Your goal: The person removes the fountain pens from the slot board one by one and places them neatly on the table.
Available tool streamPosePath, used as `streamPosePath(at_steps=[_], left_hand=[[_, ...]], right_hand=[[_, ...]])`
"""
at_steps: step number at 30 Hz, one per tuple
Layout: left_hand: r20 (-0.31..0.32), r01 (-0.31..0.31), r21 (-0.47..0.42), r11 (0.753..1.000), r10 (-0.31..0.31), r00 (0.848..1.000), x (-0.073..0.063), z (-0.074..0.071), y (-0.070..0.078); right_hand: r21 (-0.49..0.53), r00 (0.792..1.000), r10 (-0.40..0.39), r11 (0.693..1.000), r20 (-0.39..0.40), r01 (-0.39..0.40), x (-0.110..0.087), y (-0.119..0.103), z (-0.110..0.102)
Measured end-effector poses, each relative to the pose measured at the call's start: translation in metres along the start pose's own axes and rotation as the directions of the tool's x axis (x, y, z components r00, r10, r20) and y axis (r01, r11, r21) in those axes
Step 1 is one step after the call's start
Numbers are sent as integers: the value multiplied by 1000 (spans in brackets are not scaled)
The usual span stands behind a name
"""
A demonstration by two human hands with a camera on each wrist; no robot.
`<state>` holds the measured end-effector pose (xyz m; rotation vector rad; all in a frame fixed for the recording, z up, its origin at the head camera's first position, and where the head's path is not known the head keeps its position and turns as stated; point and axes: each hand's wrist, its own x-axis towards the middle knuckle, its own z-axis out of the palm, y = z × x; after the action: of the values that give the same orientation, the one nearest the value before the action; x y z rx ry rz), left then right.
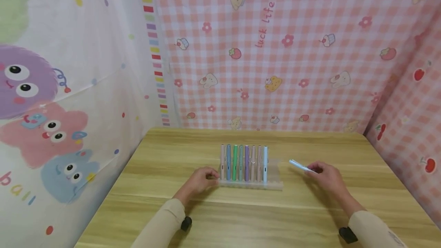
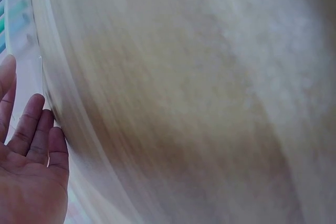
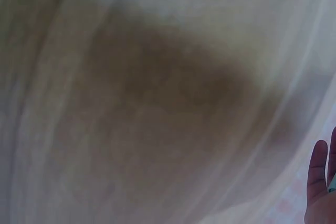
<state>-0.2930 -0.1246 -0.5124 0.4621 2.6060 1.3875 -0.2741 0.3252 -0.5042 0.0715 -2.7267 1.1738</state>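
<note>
A clear plastic pen stand [image 1: 253,185] sits on the table and bears a row of several capped pens, among them a green pen [image 1: 235,163], a purple pen [image 1: 246,163] and a light blue pen [image 1: 265,163]. At the stand's left end, my left hand [image 1: 201,179] holds its edge between thumb and fingers. The other fingers of that hand extend loosely in the left wrist view. To the right of the stand, my right hand [image 1: 325,177] pinches another light blue pen [image 1: 299,165] by one end, its far end pointing left. The right wrist view catches only part of this hand.
The wood-grain table [image 1: 241,217] runs back to a pink checked curtain [image 1: 275,68]. A white cartoon-print curtain [image 1: 96,125] hangs along the left side. The stand's right end [image 1: 274,171] has bare room beyond the last pen.
</note>
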Motion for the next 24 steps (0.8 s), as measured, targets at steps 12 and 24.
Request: streamPosePath(at_steps=[12,24], left_hand=[[-3,-35,14,999,35,999,0,0,0],[-3,-23,-6,1000,23,1000,-1,0,0]], right_hand=[[-48,999,-41,998,36,43,1,9,8],[-154,993,-67,985,102,82,3,20,6]])
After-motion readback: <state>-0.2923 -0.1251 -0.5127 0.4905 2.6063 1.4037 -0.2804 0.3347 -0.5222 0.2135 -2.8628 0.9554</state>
